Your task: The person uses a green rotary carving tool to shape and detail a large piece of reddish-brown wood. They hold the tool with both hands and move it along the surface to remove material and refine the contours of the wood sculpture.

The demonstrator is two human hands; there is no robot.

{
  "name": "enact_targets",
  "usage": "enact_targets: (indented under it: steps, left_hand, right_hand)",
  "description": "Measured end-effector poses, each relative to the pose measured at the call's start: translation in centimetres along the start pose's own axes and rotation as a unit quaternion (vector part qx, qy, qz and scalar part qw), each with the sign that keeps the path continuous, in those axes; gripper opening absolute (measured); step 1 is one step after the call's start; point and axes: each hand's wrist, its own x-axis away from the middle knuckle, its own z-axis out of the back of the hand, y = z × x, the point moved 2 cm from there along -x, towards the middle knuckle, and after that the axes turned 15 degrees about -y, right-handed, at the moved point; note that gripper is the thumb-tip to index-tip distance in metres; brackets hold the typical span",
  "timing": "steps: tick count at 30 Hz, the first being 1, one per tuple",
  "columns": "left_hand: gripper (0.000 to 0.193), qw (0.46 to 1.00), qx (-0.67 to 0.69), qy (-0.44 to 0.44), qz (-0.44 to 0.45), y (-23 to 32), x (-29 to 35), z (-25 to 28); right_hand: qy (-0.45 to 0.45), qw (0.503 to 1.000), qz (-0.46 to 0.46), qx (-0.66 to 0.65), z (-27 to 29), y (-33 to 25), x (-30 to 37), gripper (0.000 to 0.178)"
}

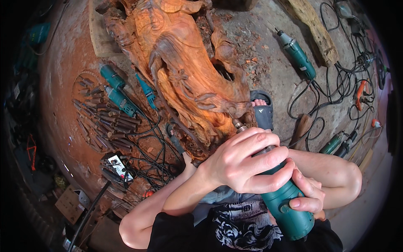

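Lower centre: left hand and right hand are both wrapped around a green cylindrical electric die grinder. Its metal nose points at the orange-brown carved wooden sculpture, upper centre; tip contact is hard to confirm. The step appears to be surface carving; the next move likely calls for steady two-handed guidance.

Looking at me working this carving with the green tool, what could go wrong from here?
The green power tool might skip off the carving's curved surface, and the left hand grips close behind its bit. Chips or a slip could also hurt the bare toes showing in the open sandal.
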Motion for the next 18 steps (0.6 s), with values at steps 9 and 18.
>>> enact_targets:
  steps: [9,18]
  left_hand:
    - [0.024,1.000,-0.006,0.010,-0.013,-0.4,-0.3,-0.5]
    - [0.028,1.000,0.014,0.016,0.009,0.0,-1.0,0.0]
  right_hand:
    - [0.003,1.000,-0.011,-0.009,0.0,0.1,0.3,0.072]
    - [0.015,1.000,-0.010,-0.008,-0.5,0.2,0.2,0.072]
